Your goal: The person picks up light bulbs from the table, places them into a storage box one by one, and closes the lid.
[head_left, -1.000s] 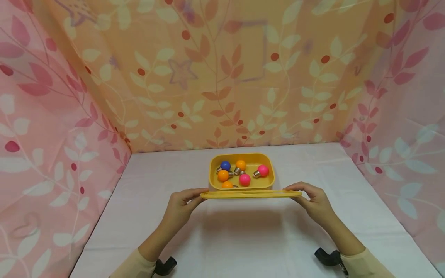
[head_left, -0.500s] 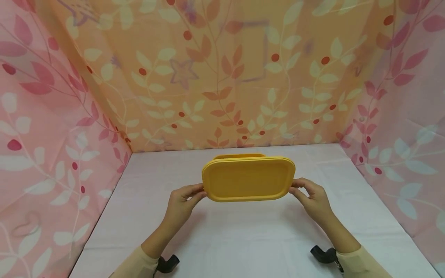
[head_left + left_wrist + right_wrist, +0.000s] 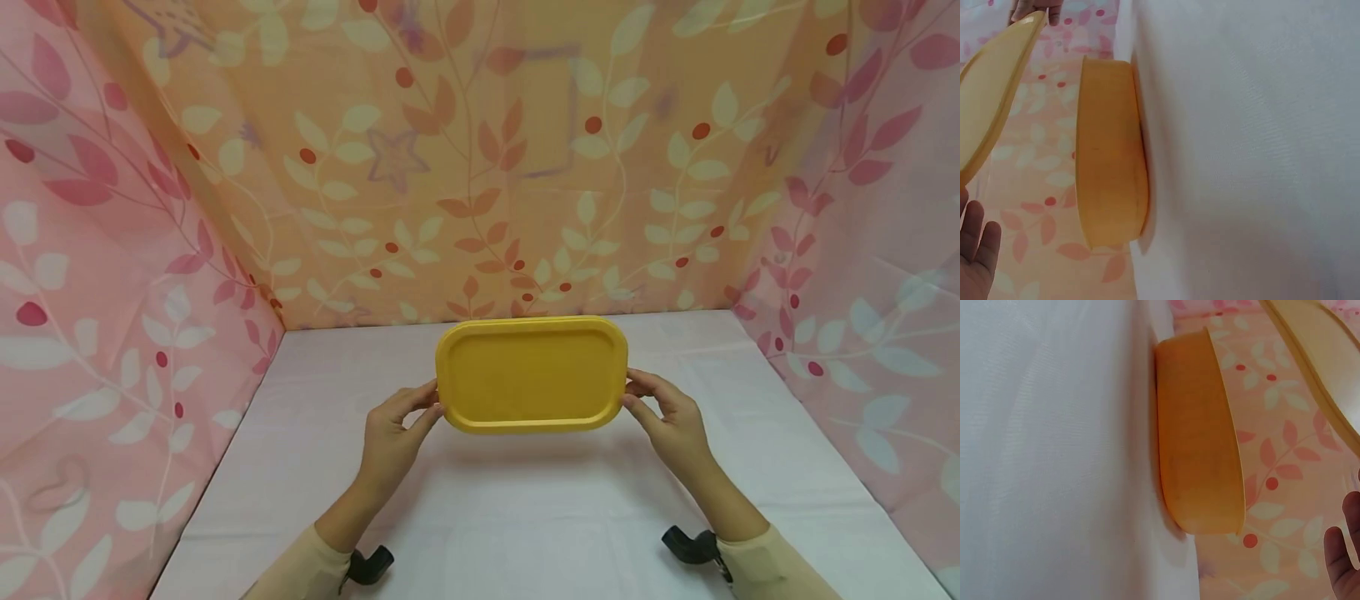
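Note:
A yellow rectangular lid with rounded corners is held up, its broad face turned to the head camera. My left hand pinches its left end between thumb and fingers. At the opposite end, my right hand grips it the same way. Both wrist views show a deep yellow box standing on the table, apart from the tilted lid above it. From the head, the lid hides this box, and the toy light bulbs inside are out of sight in every current view.
White cloth covers the table. An orange leaf-patterned curtain rises behind it, with pink patterned curtains along both sides. A black camera mount sits at each wrist.
Both hands have tilted the lid from edge-on to face-on and shifted it slightly away from the body. It now covers the head camera's view of the box and bulbs.

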`<state>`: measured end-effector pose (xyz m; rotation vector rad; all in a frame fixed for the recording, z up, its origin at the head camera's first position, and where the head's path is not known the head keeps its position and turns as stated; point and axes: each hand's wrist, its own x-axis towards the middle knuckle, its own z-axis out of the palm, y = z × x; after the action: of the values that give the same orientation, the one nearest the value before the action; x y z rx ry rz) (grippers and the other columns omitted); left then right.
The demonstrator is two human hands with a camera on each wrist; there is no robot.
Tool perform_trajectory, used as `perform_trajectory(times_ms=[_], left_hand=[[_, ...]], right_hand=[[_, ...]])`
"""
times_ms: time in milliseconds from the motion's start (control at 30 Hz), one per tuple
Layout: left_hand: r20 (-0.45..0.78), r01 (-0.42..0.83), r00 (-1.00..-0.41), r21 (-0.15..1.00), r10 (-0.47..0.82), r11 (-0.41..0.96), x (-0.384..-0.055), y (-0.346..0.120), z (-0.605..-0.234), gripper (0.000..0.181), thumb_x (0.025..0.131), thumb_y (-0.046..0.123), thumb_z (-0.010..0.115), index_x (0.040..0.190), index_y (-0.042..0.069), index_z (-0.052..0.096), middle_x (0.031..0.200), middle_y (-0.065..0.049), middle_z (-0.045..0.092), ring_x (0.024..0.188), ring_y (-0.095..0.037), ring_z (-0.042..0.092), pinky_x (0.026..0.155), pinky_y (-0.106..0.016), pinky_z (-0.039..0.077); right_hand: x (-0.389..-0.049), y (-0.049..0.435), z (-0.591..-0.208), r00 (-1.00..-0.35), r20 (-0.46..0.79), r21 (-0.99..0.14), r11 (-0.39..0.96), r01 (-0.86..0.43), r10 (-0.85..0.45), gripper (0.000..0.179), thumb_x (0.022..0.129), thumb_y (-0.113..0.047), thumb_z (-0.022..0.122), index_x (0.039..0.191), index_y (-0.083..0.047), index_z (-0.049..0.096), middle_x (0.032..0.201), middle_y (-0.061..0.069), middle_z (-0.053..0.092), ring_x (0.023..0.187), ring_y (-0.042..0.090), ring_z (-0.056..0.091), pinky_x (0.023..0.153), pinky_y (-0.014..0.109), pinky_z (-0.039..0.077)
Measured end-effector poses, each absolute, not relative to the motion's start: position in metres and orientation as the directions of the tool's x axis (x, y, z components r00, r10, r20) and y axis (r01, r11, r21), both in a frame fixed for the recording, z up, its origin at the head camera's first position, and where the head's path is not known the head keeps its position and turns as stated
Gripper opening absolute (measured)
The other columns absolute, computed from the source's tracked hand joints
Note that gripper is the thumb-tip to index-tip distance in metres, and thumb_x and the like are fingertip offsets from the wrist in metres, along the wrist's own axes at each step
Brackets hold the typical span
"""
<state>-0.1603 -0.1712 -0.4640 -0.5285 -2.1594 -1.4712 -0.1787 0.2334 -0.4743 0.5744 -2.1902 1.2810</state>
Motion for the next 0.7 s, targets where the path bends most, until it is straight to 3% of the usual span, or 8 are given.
perform_trajectory(times_ms=[200,400,567,700], left_hand=[[0.618,0.594,-0.783,0.712,0.068,0.375,-0.164,-0.169,-0.463,0.051,0.086,0.001,0.079,0.136,0.007,0.067,0.113,-0.007,0.074,0.104,-0.023,0.070,0.090,-0.029,0.062],[0.587,0.586,-0.800,0.721,0.123,0.369,-0.170,-0.172,-0.467,0.056,0.086,-0.004,0.078,0.140,-0.001,0.061,0.119,-0.013,0.070,0.110,-0.027,0.066,0.092,-0.045,0.060],[0.527,0.563,-0.825,0.739,0.203,0.371,-0.173,-0.181,-0.467,0.070,0.085,0.004,0.082,0.149,0.008,0.054,0.128,-0.006,0.067,0.118,-0.019,0.061,0.098,-0.039,0.057],[0.487,0.554,-0.832,0.740,0.265,0.381,-0.175,-0.188,-0.465,0.081,0.082,0.012,0.086,0.154,0.017,0.049,0.132,0.000,0.064,0.121,-0.017,0.058,0.101,-0.031,0.054]], right_hand=[[-0.183,0.231,-0.472,-0.752,0.652,-0.659,0.417,-0.626,-0.098,0.061,0.086,0.013,0.074,0.142,-0.007,0.062,0.092,0.006,0.071,0.091,0.004,0.063,0.091,0.008,0.050],[-0.186,0.232,-0.471,-0.772,0.616,-0.672,0.405,-0.620,-0.159,0.068,0.080,0.018,0.076,0.144,0.001,0.058,0.098,0.011,0.069,0.095,0.008,0.061,0.094,0.007,0.049],[-0.191,0.239,-0.473,-0.773,0.580,-0.669,0.390,-0.633,-0.259,0.085,0.070,0.019,0.083,0.148,0.003,0.051,0.107,0.013,0.067,0.104,0.013,0.059,0.102,0.008,0.045],[-0.194,0.245,-0.472,-0.772,0.544,-0.662,0.397,-0.636,-0.328,0.096,0.068,0.011,0.089,0.153,-0.004,0.047,0.112,0.004,0.065,0.111,0.008,0.057,0.106,0.008,0.040]])
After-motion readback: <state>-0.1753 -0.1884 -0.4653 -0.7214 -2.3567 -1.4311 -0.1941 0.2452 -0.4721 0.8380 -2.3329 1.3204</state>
